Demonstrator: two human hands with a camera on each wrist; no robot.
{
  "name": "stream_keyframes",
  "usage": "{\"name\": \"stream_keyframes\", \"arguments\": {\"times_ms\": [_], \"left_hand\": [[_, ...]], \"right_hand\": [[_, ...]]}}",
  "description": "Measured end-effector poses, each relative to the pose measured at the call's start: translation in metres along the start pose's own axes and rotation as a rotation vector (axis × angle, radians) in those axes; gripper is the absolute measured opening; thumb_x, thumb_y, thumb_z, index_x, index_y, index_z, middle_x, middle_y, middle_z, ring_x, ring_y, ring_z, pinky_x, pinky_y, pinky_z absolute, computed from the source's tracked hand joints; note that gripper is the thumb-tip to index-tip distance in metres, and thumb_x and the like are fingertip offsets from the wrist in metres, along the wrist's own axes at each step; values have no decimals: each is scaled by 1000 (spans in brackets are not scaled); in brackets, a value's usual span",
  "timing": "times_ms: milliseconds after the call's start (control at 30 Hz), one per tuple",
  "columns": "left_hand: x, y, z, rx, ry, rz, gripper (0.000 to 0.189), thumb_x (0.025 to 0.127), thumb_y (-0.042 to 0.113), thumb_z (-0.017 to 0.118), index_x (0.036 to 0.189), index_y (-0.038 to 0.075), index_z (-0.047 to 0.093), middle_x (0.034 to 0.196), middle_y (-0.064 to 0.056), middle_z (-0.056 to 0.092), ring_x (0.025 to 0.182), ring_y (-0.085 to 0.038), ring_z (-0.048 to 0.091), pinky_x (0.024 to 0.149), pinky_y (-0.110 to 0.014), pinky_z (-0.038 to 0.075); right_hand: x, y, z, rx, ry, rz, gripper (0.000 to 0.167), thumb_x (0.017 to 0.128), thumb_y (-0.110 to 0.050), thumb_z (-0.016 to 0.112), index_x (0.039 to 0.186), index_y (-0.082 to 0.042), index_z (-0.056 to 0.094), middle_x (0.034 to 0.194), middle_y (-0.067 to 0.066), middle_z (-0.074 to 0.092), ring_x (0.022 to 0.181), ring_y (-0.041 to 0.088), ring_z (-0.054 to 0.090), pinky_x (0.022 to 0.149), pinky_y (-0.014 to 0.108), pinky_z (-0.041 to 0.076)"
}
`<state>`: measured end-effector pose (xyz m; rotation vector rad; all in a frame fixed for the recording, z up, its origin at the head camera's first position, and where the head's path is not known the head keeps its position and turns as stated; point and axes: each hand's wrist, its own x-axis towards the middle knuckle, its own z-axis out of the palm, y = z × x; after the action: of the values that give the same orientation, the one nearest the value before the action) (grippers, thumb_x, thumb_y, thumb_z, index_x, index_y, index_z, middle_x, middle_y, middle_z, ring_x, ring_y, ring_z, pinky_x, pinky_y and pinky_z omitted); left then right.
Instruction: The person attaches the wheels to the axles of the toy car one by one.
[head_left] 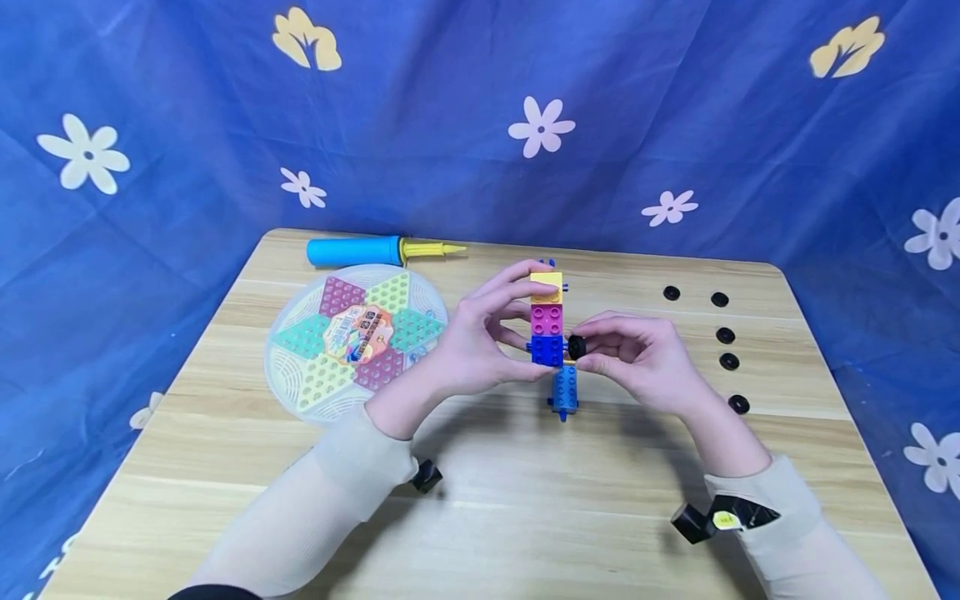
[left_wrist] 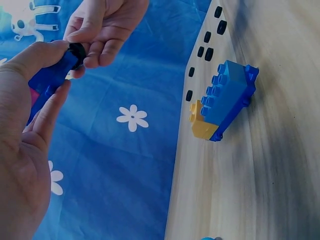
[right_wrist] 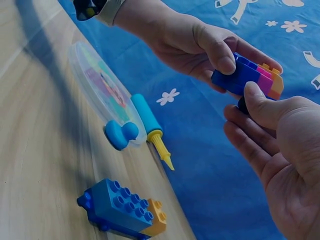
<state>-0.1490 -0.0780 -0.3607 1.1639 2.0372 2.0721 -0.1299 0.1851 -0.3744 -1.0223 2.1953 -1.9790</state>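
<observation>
My left hand holds up a toy brick car made of blue, pink and yellow bricks, with small side pegs showing. Its thumb presses the blue end in the right wrist view. Between the thumb and fingers of my right hand is a black toy wheel, right at a side peg of the blue brick. Fingers partly hide the wheel in both wrist views. A second brick car, with a light blue and a yellow brick on a dark blue base, stands on the table below the hands.
Several loose black wheels lie in a rough column on the right of the table. On the left are a round star-patterned game board and a blue hand pump with a yellow nozzle. A blue knobbed piece sits beside the board.
</observation>
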Motion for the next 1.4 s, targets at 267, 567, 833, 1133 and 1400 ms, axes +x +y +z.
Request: {"name": "stream_keyframes", "arguments": {"times_ms": [267,567,833,1133,1400], "left_hand": [[0,-2,3,-8,-8,0,82,67,-17,92,141,-1,61,161,-4,42,104,-28,71,69,-45,65],[3,-4,9,16,-18,9,80,68,-16,93,140,0,62,161,-1,43,103,-27,72,68,-43,65],[4,-7,13,-26,-4,2,80,67,-19,92,139,-2,62,162,-5,42,102,-29,72,69,-44,65],[2,-12,16,-96,5,-21,81,65,-24,90,139,-5,61,163,-6,41,103,-34,71,71,-47,65],[3,-12,18,-96,19,-32,80,66,-23,90,138,-5,61,163,-5,41,102,-34,71,71,-48,65]], "right_hand": [[-2,4,3,32,28,10,35,82,25,77,115,16,70,113,20,73,95,24,76,84,39,63],[-1,7,4,51,80,-49,30,77,25,80,106,18,73,98,28,72,92,28,73,80,34,63],[-2,9,7,55,117,-35,28,77,28,78,103,19,74,96,25,75,90,21,76,78,32,64],[-6,9,10,111,175,77,25,80,24,79,103,23,70,97,15,78,83,23,79,76,38,63],[-8,9,13,118,204,138,22,80,29,74,102,23,69,95,11,79,79,19,78,76,37,64]]}}
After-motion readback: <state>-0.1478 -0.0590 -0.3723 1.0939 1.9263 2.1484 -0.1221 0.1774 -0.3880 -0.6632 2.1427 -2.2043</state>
